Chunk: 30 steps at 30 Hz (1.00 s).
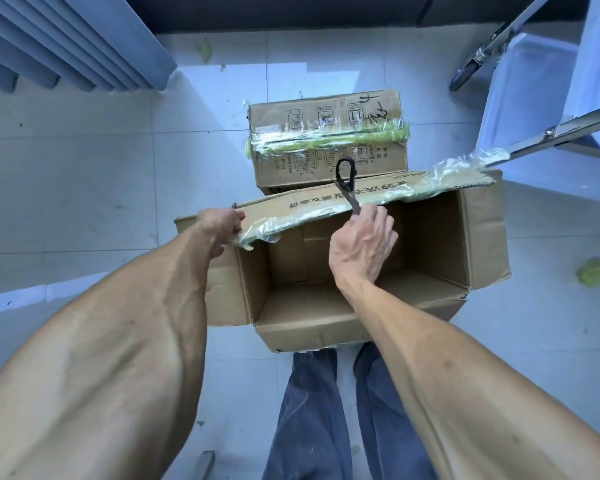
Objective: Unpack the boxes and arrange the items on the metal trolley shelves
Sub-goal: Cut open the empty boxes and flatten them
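Cardboard of the open box on the tiled floor looks stiff but light; its inside shows only bare walls and bottom, nothing to lift out that I can see. The far flap stands raised, a strip of crinkled clear tape with a greenish tint hanging from its edge. That tape is thin, limp and probably sticky, best taken near its loose end. The left hand pinches the flap and tape at the left corner. The right hand is clenched around the blades of black-handled scissors, handle loops pointing away, over the flap's middle.

Beyond sits a second, sealed box, wrapped with the same tape across its top; it likely holds weight, so a grip under its short ends seems wise once the tape is cut. At upper right the metal trolley's legs and a castor reach in. A green scrap lies on the floor to the right.
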Available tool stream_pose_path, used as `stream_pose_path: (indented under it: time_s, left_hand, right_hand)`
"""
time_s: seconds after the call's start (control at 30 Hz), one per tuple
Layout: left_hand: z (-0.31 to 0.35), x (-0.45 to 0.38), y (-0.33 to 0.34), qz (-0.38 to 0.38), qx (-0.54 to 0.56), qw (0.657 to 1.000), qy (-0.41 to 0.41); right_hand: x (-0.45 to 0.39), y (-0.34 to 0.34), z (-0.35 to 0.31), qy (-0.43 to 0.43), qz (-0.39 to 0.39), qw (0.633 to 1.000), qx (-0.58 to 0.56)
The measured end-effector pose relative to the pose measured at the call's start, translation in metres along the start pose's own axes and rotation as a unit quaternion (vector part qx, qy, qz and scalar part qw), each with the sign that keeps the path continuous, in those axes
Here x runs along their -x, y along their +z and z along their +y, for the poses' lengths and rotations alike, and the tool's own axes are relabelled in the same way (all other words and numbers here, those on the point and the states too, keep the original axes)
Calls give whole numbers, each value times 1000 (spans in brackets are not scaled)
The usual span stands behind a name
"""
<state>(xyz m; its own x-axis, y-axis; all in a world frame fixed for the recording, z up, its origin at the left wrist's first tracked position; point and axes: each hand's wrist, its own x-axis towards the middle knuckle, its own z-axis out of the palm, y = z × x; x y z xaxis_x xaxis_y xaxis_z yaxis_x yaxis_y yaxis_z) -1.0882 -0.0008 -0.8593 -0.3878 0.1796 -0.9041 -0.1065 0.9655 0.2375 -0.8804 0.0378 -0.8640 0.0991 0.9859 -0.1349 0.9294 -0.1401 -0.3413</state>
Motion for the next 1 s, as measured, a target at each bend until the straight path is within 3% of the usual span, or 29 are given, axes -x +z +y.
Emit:
stream_pose_path:
  time_s: [0.13,0.23,0.4,0.5,0.6,0.7,0.8,0.9,1.0]
  left_hand:
    - [9,-14,24,85,-223,971,30]
    - [0,-13,67,122,-336,934,-1]
    - [-1,14,118,191,-320,928,4]
    - [0,7,122,221,-338,911,89]
    - [10,7,126,251,-310,899,179]
    - [22,8,137,259,-290,892,233]
    - [30,7,152,249,-300,885,253]
    - [36,7,168,227,-326,883,248]
    - [38,3,177,216,-329,890,230]
  right_hand:
    - [20,-9,0,98,6,992,-77]
    - [16,-11,3,76,16,993,-92]
    - [-10,0,35,-36,-112,993,31]
    - [-25,3,57,3,-173,983,58]
    - [-30,1,70,35,-118,992,42]
    - [-20,1,74,-68,-42,995,64]
    - [-7,8,79,-149,-59,985,61]
    - [-7,8,86,-126,-57,990,41]
    - [-13,-1,95,-48,-71,996,13]
